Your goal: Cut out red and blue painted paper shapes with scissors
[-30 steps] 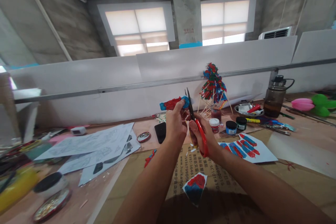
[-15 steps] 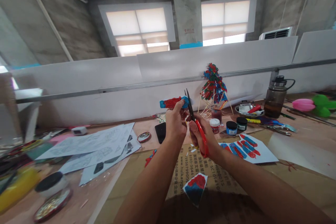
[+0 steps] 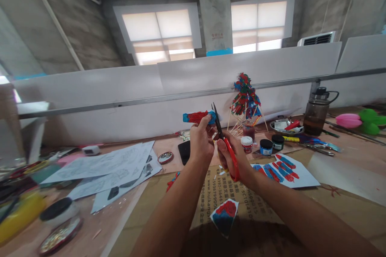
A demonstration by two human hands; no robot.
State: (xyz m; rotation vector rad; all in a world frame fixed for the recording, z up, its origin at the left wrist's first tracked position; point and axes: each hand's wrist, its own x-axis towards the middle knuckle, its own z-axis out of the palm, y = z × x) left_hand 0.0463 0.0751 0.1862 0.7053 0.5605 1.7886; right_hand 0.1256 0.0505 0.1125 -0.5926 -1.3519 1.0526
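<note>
Between the thumb and fingers of my left hand (image 3: 201,142) is a strip of painted paper (image 3: 196,117), red in the middle and blue at both ends. My right hand (image 3: 233,156) grips red-handled scissors (image 3: 231,156). Their dark blades point up and lie at the strip's right end, with a narrow gap at the tips. Below my hands, a cut piece of red and blue painted paper (image 3: 224,217) lies on the cardboard (image 3: 193,225). A white sheet with painted red and blue strokes (image 3: 304,174) rests to the right of my right forearm.
Paint jars (image 3: 265,147) stand behind my right hand, near a dark drink bottle (image 3: 316,112). Painted paper figures on sticks (image 3: 245,96) lean at the back. Drawing sheets (image 3: 99,168), a black phone (image 3: 184,152) and a dish of sequins (image 3: 60,236) lie leftward.
The strip has shifted very slightly left and the scissor tips have moved a touch. Both hands keep nearly the same place and grip.
</note>
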